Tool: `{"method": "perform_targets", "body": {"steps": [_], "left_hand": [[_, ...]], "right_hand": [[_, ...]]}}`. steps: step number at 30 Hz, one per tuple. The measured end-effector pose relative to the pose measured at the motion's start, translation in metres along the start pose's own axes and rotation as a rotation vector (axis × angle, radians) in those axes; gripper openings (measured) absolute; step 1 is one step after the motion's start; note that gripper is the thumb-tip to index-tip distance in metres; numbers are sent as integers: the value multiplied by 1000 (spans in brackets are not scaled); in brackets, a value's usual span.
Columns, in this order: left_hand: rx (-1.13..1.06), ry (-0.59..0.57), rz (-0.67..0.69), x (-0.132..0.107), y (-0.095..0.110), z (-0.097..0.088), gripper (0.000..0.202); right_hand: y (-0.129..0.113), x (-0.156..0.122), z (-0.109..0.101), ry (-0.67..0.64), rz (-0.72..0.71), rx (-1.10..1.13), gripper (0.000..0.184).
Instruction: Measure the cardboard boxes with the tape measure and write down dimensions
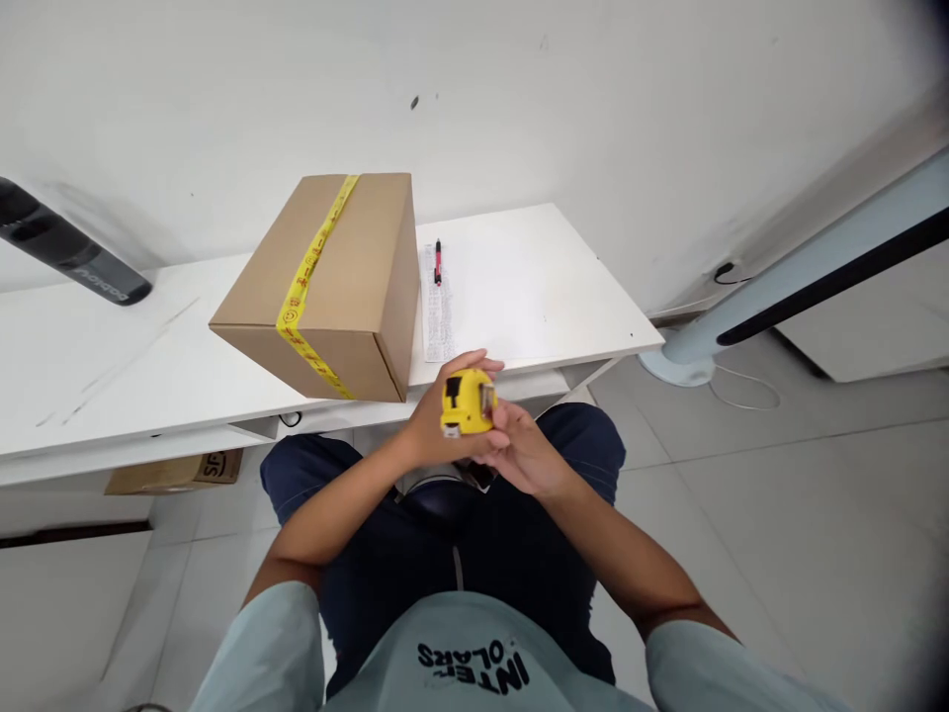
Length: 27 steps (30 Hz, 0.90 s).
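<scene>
A yellow tape measure (466, 403) with black and silver parts is held in front of the table's edge, above my lap. My left hand (430, 431) is wrapped round it from the left and below. My right hand (532, 455) reaches in from the other side, its fingertips closed at the tape measure's right edge. Beyond my hands, a cardboard box (333, 277) with yellow printed tape rests on the white table. Beside the box lies a handwritten sheet of paper (439, 331), and a red and black pen (438, 263) is on top of it.
The white table (534, 287) runs along the wall, with a shelf under its top. A dark cylinder (89, 267) stands at the table's left. To the right, a pale blue column (786, 267) rises from the floor. A smaller carton (178, 473) sits below the table.
</scene>
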<state>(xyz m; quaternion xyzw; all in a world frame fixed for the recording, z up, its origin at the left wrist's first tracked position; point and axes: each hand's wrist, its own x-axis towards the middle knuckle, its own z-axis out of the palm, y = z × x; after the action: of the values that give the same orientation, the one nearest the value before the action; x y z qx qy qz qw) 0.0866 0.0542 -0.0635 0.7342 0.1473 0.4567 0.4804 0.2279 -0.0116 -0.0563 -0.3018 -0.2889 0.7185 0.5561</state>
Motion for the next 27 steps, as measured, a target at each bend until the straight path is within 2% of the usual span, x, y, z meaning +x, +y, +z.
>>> {"method": "perform_targets", "body": {"steps": [3, 6, 10, 12, 15, 17, 20, 22, 24, 27], "left_hand": [[29, -2, -62, 32, -14, 8, 84], [50, 114, -142, 62, -35, -1, 79], [136, 304, -218, 101, -58, -37, 70], [218, 327, -230, 117, -63, -57, 61], [303, 314, -241, 132, -66, -83, 49], [356, 313, -268, 135, -68, -95, 47], [425, 351, -319, 131, -75, -104, 47], [422, 393, -344, 124, -78, -104, 47], [378, 416, -354, 118, -80, -102, 46], [287, 379, -353, 114, -78, -100, 44]], "right_hand": [[-11, 5, -13, 206, -107, 12, 53], [-20, 13, -26, 309, -136, -113, 44], [-28, 21, -36, 319, -145, -260, 46], [-34, 26, -37, 298, -179, -382, 44], [-55, 46, -38, 272, -252, -704, 40], [-78, 72, -42, 316, -347, -972, 35], [-117, 128, -50, 476, -512, -1269, 29], [-136, 171, -54, 519, -488, -1334, 32], [-142, 213, -55, 504, -441, -1368, 35], [-127, 264, -46, 484, -400, -1450, 39]]}}
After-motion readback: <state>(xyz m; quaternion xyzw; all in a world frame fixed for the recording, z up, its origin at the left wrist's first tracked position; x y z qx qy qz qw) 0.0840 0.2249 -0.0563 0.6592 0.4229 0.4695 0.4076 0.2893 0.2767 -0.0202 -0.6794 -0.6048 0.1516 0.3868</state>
